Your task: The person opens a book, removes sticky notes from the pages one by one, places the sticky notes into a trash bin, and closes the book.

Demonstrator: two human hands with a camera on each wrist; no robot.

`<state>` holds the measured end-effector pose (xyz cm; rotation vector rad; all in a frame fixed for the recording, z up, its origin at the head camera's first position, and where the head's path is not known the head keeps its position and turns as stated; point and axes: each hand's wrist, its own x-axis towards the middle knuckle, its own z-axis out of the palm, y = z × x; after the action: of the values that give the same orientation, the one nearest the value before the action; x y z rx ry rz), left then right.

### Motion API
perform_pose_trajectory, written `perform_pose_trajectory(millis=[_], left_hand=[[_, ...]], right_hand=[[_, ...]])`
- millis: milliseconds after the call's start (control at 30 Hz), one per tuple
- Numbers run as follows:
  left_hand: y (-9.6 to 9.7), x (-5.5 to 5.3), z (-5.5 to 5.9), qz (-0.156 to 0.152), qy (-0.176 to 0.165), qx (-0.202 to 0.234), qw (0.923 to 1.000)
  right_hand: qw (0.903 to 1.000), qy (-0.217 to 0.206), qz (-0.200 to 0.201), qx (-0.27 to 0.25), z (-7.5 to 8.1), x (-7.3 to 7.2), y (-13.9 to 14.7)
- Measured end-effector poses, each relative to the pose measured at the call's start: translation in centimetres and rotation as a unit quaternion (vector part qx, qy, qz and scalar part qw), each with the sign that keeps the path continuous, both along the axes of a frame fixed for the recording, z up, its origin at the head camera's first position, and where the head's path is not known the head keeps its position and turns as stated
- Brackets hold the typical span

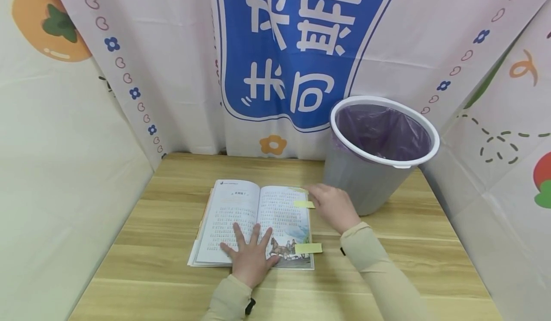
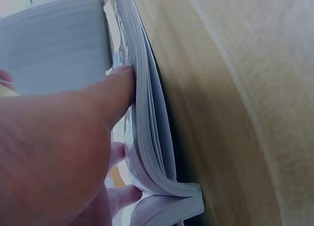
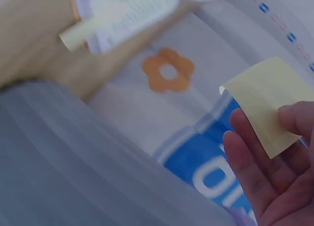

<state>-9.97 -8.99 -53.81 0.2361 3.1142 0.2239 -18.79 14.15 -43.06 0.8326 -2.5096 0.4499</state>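
Observation:
An open book (image 1: 236,199) lies on the table, with printed text on both pages and a horse-drawn scene low on the right page. My left hand (image 1: 250,259) rests spread over the lower middle of the book. In the left wrist view its thumb (image 2: 120,81) touches the page near the lower edge. My right hand (image 1: 333,206) is by the book's upper right corner. It pinches a pale yellow sticky note (image 3: 267,96) between thumb and fingers. Two more yellow strips, an upper sticky note (image 1: 304,204) and a lower sticky note (image 1: 308,248), stick out past the right page's edge.
A grey bin (image 1: 357,182) with a white rim and purple liner stands on the table just beyond my right hand. Behind it hangs a printed curtain (image 1: 185,96). The wood-grain table (image 1: 150,244) extends around the book.

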Motion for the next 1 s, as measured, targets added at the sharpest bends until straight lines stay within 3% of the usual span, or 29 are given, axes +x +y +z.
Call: perform_pose_trajectory(millis=[100, 267, 467, 700, 833, 1000], left_hand=[[0.0, 0.0, 0.0, 0.0, 0.002, -0.001, 1.0], [-0.1, 0.0, -0.2, -0.002, 0.003, -0.002, 1.0], [-0.2, -0.3, -0.4, -0.006, 0.003, 0.005, 1.0], [-0.3, -0.3, -0.3, -0.006, -0.008, 0.01, 0.9999], [-0.3, -0.3, -0.3, -0.008, -0.008, 0.01, 0.9999], [-0.2, -0.2, -0.3, -0.011, -0.007, 0.013, 0.9998]], right_hand=[[0.998, 0.06, 0.009, -0.019, 2.6, 0.5, 1.0], [0.9863, 0.156, 0.027, -0.048, 6.8, 1.2, 3.0], [0.9741, 0.209, 0.014, -0.084, 11.3, 2.1, 5.7], [0.9703, 0.213, -0.027, -0.111, 14.4, 1.6, 8.8], [0.9746, 0.204, -0.047, -0.08, 15.1, 0.6, 10.5], [0.9864, 0.145, -0.074, -0.022, 15.2, -0.8, 12.4]])
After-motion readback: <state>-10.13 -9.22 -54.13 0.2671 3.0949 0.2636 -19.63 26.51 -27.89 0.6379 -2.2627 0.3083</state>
